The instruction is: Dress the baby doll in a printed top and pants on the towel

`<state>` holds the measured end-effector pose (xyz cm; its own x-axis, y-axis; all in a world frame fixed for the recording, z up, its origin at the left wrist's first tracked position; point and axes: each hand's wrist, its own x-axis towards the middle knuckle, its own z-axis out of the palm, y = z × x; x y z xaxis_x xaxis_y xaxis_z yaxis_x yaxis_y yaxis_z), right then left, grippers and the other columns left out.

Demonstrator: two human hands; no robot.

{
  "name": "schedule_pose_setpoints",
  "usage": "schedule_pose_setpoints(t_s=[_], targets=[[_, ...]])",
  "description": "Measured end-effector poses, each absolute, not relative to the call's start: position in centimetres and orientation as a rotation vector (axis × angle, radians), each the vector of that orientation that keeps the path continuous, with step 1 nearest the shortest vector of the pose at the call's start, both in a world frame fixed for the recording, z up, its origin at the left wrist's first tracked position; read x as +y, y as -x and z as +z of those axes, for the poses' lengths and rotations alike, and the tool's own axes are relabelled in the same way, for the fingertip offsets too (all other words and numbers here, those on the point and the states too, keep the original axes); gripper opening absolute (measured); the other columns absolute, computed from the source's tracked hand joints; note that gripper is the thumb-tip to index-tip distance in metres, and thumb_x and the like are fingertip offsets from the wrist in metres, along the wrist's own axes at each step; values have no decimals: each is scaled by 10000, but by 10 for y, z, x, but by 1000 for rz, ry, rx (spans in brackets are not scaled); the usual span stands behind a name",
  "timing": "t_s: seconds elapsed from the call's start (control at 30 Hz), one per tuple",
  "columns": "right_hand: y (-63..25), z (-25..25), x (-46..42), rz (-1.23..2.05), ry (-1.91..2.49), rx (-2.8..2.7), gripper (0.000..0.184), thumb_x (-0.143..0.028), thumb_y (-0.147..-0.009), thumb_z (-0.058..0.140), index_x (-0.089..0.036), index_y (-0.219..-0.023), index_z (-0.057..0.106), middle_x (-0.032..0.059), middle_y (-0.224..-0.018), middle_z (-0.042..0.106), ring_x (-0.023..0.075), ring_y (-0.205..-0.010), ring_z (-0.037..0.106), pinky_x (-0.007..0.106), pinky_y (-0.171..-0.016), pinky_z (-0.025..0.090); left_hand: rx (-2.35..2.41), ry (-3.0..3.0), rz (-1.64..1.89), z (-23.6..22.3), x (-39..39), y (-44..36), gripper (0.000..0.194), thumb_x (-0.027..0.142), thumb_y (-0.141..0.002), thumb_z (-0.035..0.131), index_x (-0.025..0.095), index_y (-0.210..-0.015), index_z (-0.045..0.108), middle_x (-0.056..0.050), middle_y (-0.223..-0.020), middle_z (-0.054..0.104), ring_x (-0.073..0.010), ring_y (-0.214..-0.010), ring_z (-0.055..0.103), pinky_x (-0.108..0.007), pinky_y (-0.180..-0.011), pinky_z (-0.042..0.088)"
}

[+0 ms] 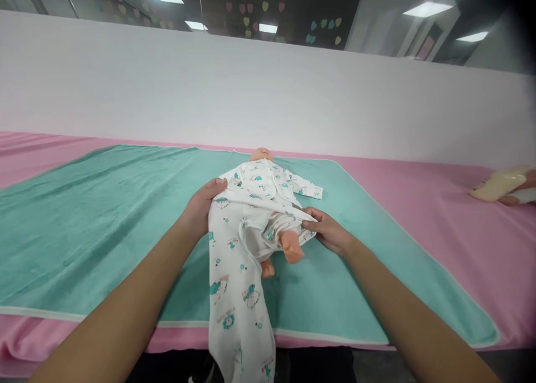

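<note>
A baby doll [262,154] lies on its back, its head toward the wall, in a white printed top [259,176]. White baby trousers [234,266] with the same green print lie over its lower body. One trouser leg hangs down past the table's front edge. At the waistband's left end, my left hand [211,196] is closed on the cloth. My right hand [329,230] pinches the trousers on the right, beside the doll's bare foot [292,247]. A second foot [267,268] shows lower down. The doll's legs are partly hidden by the cloth.
Under the doll a green blanket [125,221] with a white edge is spread over a pink cloth [439,215]. On the far right, another person's hand [528,183] is near a pale yellow object [496,186]. A white wall [251,92] stands behind.
</note>
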<state>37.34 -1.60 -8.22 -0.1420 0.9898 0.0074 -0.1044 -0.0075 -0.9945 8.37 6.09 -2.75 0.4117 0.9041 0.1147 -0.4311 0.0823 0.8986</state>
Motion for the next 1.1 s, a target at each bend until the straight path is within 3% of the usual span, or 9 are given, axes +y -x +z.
schedule_pose_setpoints(t_s=[0.2,0.3,0.5,0.57,0.63,0.77,0.87,0.93,1.1], targets=[[-372,-83,-15,1344,1104,-1217,244,-278,-659,733,-184,-811,566,-7,-800,572,129,-728,521,247,-650,393,590,-1177,765,-48,56,-98,297,327,-711,723,151,-711,484,44,-600,446,-63,-475,411,-173,-431,318],[-370,-86,-16,1162,1100,-1144,272,-274,-681,707,-218,-916,584,15,-955,599,159,-845,552,302,-761,430,475,-1096,756,-53,49,-107,285,330,-690,736,151,-738,519,29,-624,498,-88,-519,479,-195,-477,368],[-348,-56,-19,776,1147,-1265,216,-400,-807,591,-240,-952,596,29,-995,617,181,-904,579,368,-880,424,355,-1023,819,-54,47,-110,290,348,-714,716,147,-872,578,-32,-722,594,-163,-637,580,-249,-557,431],[-332,-35,-14,768,1191,-1453,232,-425,-812,575,-240,-948,612,22,-996,626,186,-934,572,335,-842,430,350,-1024,823,-54,47,-110,300,359,-719,713,149,-877,568,-27,-732,592,-156,-634,574,-245,-560,428],[-315,-16,-5,839,1268,-1714,237,-446,-771,608,-221,-839,637,4,-870,632,175,-826,575,301,-740,437,357,-1026,830,-53,46,-111,295,361,-726,712,156,-862,548,-8,-709,573,-137,-605,555,-234,-553,418],[-290,-6,14,1280,1278,-1982,245,-400,-654,710,-191,-768,650,-4,-760,636,169,-701,567,283,-640,429,422,-1043,874,-54,45,-111,288,379,-744,695,187,-839,503,34,-649,527,-104,-538,501,-208,-512,386],[-283,-24,20,1436,1160,-1686,226,-319,-651,707,-189,-819,633,-5,-783,639,163,-710,576,266,-635,428,507,-1091,925,-56,47,-110,296,413,-749,676,191,-817,493,45,-638,505,-92,-525,474,-193,-498,364],[-286,-40,22,1442,1074,-1388,188,-283,-660,693,-194,-787,588,-36,-694,590,125,-623,539,232,-567,398,570,-1179,898,-55,48,-109,295,436,-767,648,181,-792,503,45,-641,489,-83,-532,457,-186,-500,350],[-301,-62,29,1416,935,-985,184,-235,-654,676,-192,-674,498,-73,-574,466,83,-511,430,204,-487,343,553,-1645,505,-40,46,-104,267,389,-739,683,168,-875,621,-9,-789,586,-141,-691,535,-230,-589,399]])
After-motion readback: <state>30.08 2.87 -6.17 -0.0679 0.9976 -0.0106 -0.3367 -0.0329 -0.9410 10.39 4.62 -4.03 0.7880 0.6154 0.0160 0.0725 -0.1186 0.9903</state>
